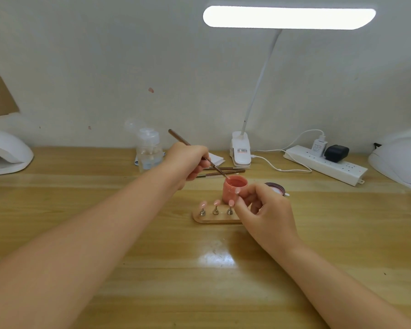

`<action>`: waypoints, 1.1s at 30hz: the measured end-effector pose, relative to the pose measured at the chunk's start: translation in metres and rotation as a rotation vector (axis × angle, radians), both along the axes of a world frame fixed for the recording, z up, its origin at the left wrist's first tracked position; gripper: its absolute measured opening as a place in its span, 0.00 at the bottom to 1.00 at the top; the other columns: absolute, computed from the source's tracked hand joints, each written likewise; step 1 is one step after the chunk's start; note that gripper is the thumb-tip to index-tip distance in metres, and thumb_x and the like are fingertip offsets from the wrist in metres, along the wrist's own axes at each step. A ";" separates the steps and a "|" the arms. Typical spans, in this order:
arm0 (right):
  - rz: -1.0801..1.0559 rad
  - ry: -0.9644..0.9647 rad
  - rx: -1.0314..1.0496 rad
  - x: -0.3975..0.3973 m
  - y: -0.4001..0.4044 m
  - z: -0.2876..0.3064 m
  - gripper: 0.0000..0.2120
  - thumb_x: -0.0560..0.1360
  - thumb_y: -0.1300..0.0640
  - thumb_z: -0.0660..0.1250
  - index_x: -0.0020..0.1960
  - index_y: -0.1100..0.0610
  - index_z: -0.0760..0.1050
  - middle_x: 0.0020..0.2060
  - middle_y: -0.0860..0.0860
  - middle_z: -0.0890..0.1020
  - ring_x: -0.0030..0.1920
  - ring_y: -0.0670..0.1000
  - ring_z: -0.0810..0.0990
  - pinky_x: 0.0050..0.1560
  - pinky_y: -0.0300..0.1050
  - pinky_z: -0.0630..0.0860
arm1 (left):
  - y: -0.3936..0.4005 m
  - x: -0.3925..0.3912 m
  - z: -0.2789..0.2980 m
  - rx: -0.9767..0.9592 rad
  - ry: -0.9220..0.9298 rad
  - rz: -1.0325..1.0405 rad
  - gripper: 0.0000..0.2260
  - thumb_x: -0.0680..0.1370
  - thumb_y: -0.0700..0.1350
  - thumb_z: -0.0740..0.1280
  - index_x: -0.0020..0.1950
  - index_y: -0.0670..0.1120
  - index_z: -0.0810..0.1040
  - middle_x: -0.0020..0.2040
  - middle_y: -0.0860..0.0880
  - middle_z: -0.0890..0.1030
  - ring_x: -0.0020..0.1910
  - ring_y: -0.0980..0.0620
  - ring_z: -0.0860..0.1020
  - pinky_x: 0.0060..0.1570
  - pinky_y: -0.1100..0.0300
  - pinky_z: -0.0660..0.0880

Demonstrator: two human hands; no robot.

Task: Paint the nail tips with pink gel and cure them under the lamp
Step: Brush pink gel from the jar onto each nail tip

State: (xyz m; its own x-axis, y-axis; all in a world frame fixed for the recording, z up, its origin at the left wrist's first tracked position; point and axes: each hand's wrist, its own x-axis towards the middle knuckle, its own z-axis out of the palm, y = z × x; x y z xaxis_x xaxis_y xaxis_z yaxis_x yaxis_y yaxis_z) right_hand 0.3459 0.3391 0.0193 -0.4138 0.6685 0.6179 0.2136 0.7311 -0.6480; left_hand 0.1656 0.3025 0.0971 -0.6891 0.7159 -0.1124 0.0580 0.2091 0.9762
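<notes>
Three nail tips (216, 202) stand on small metal pegs along a wooden holder (215, 219) at the centre of the frame, each already showing pink, and just above them sits the open pot of pink gel (234, 188). I have my right hand (263, 210) pinching the pot at its side with thumb and forefinger, while my left hand (188, 162) grips the brush (195, 150) like a pen, its tip dipped at the pot's rim. I judge the tips to be light, thin and easily knocked off their pegs, so I would handle them by the wooden holder's edge instead of touching the wet faces; the pot looks small and smooth, likely to skate unless steadied, and the gel will smear until cured. Spare brushes (221, 172) lie just above the pot, and what seems to be the pot's lid (274, 186) lies to its right. Further up are a clear pump bottle (148, 150), a clip lamp (241, 150) whose lit bar (288, 17) fills the upper right, and a power strip (325, 165). White curing lamps sit at the left edge (6, 150) and right edge (399, 160). The counter (105, 181) is glossy pale wood against a plain scuffed wall (105, 67).
</notes>
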 end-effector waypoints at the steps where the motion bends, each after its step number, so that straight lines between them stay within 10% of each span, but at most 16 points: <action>1: 0.001 0.001 -0.001 0.000 0.000 0.000 0.07 0.70 0.58 0.73 0.39 0.49 0.77 0.29 0.43 0.78 0.28 0.47 0.72 0.32 0.47 0.72 | -0.001 -0.002 -0.003 -0.004 -0.009 0.009 0.03 0.72 0.38 0.66 0.39 0.42 0.79 0.23 0.52 0.78 0.19 0.57 0.69 0.24 0.68 0.67; 12: -0.004 0.004 -0.011 0.000 0.002 -0.001 0.06 0.70 0.58 0.73 0.39 0.49 0.77 0.29 0.43 0.78 0.28 0.47 0.72 0.33 0.47 0.72 | -0.026 0.002 -0.013 0.278 -0.094 0.010 0.05 0.76 0.42 0.69 0.42 0.43 0.82 0.32 0.49 0.83 0.27 0.57 0.77 0.28 0.65 0.74; 18: 0.055 0.088 -0.050 0.000 0.003 -0.002 0.06 0.73 0.57 0.72 0.40 0.49 0.78 0.32 0.34 0.80 0.28 0.41 0.73 0.31 0.29 0.68 | -0.069 0.029 -0.026 0.532 0.106 -0.145 0.05 0.76 0.41 0.71 0.47 0.50 0.85 0.41 0.47 0.86 0.39 0.53 0.84 0.41 0.64 0.79; 33: 0.138 0.208 -0.043 -0.001 -0.006 0.018 0.02 0.76 0.58 0.70 0.44 0.55 0.80 0.36 0.40 0.83 0.28 0.40 0.75 0.31 0.28 0.67 | -0.114 0.058 -0.047 0.605 0.547 -0.193 0.10 0.77 0.53 0.63 0.56 0.56 0.80 0.49 0.57 0.85 0.52 0.54 0.83 0.50 0.64 0.78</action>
State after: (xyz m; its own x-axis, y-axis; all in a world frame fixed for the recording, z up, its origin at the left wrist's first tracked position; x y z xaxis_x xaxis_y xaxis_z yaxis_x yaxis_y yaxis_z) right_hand 0.3453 0.3330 0.0369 -0.3703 0.6420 0.6714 -0.0279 0.7148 -0.6988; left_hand 0.2231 0.1884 0.0497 -0.3940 0.6559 0.6439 0.5373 -0.4040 0.7403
